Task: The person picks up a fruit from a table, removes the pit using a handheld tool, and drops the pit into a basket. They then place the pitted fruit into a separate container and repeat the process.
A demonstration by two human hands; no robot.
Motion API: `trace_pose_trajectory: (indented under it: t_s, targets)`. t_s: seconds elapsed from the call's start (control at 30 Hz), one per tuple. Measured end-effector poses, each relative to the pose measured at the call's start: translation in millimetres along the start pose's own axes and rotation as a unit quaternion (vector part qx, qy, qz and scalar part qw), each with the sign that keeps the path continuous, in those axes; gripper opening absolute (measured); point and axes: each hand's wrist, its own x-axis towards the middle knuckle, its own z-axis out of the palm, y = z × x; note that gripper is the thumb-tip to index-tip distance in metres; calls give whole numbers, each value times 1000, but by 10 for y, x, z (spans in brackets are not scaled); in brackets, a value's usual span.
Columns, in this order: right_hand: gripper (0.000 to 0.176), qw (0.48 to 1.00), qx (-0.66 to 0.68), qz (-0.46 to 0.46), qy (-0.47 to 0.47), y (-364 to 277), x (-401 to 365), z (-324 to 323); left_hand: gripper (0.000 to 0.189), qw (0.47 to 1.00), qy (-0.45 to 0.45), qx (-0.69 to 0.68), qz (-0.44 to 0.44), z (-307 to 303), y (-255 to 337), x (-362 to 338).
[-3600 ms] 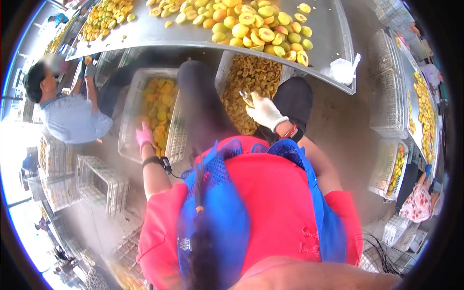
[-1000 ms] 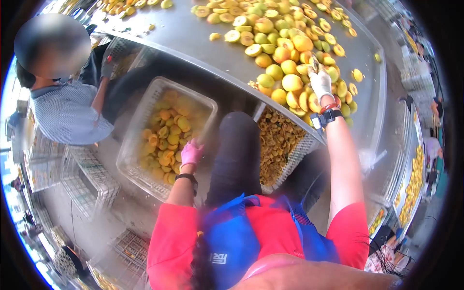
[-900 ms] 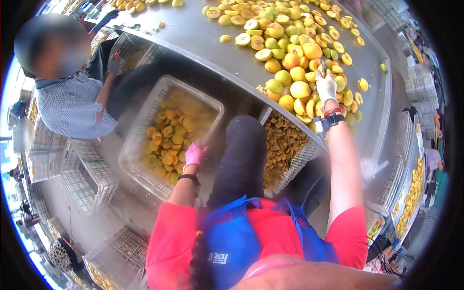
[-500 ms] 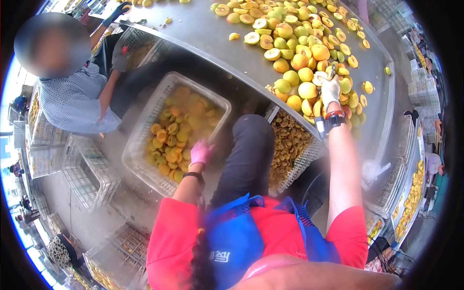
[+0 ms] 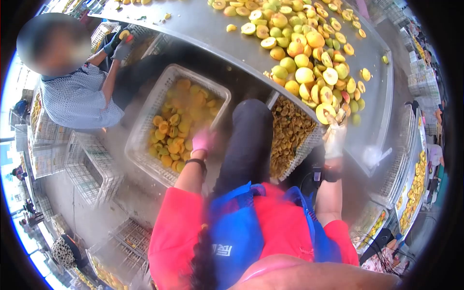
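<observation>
while right hand [image 5: 334, 137] pinches halved fruit [image 5: 324, 113], left hand [image 5: 204, 140] grip unclear; knee [image 5: 252, 121] parts crates [image 5: 150, 167]

From the torso [image 5: 285, 220], the left hand [image 5: 203, 140] is held toward eleven o'clock, the right hand [image 5: 334, 138], curled, toward one.

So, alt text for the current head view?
White-gloved right hand holds a halved fruit near the edge of a metal table piled with fruit. Pink-gloved left hand is by a plastic crate holding more fruit; a gloved co-worker is at picture left.
</observation>
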Motion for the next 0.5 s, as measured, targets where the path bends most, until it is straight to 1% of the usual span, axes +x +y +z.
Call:
trace_pose_trajectory:
  t_s: [0.07,0.1,0.17,0.23,0.27,0.33,0.37,0.43,0.5]
  targets:
    - [45,999,-10,35,5,75,-265,-193,47,1000,-2,15,8,-22,27,-45]
    - [41,999,-13,48,1,96,-422,-278,45,1000,-4,11,12,-52,36,-123]
    - [34,998,-12,51,-19,1,-527,-337,41,999,18,-7,26,-126,146,-119]
    - [27,998,-2,47,-42,-68,-589,-433,43,999,16,-16,24,-116,144,-136]
    - [33,998,6,48,-36,-59,-600,-486,44,999,19,-21,21,-126,150,-129]
    - [44,998,23,52,-23,-60,-644,-527,57,998,17,-67,-8,-165,157,-120]
    - [46,998,28,52,-21,-74,-675,-564,64,996,13,-91,-22,-159,165,-132]
    - [46,998,19,54,-34,-110,-719,-603,64,980,154,-102,80,-283,210,-172]
    - [46,998,13,53,-44,-132,-781,-624,55,946,233,-222,37,-468,381,-136]
